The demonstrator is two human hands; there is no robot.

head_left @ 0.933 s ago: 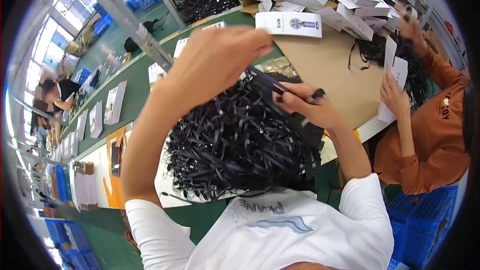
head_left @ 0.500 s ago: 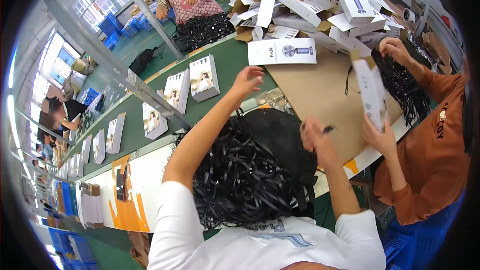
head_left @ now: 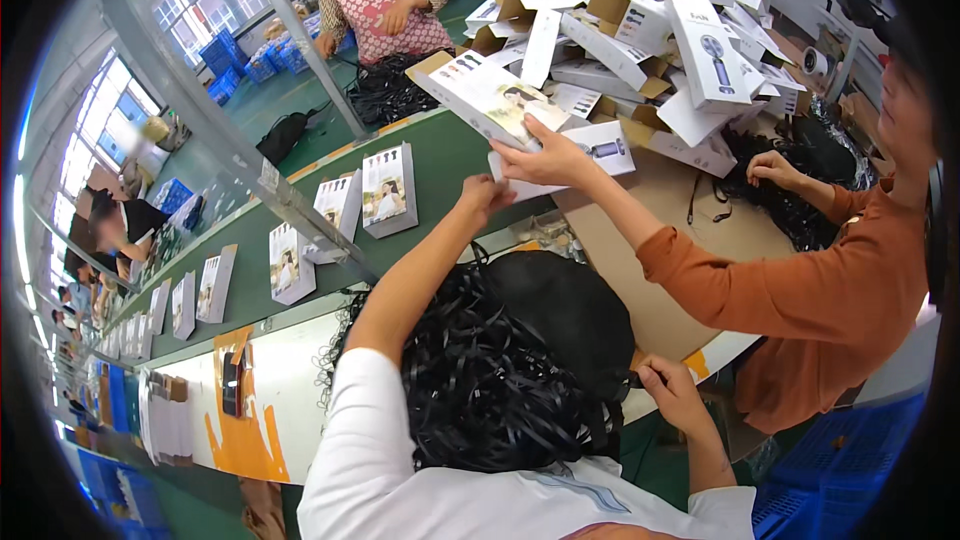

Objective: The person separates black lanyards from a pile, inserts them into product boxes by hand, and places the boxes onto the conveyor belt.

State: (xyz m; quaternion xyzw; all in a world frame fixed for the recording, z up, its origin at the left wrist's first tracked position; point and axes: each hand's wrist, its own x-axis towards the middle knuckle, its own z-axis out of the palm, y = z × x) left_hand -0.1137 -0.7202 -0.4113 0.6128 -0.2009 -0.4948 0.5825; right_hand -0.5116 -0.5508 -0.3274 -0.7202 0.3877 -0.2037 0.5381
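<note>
My left hand [head_left: 487, 196] is closed at the near left corner of a white fan box [head_left: 608, 152], its fingertips partly hidden at the edge. Just above it, a co-worker's hand [head_left: 548, 155] holds an open-ended white picture box [head_left: 490, 90], which covers part of the fan box. My right hand [head_left: 678, 395] is curled, pinching a small black strap [head_left: 633, 378] beside a black bag [head_left: 565, 305]. A large heap of black straps [head_left: 490, 380] lies between my arms, in front of my body.
White picture boxes [head_left: 388, 190] stand in a row along the green conveyor belt [head_left: 440, 155]. A pile of open cartons [head_left: 640, 30] rises at the back right. A metal post [head_left: 215, 120] slants across the left. The co-worker's other hand [head_left: 775, 170] is near more black straps [head_left: 820, 180].
The co-worker's picture box has swung leftward, over the fan box. My left hand has come down to the fan box, which has shifted nearer and tilted. My right hand has moved back towards me.
</note>
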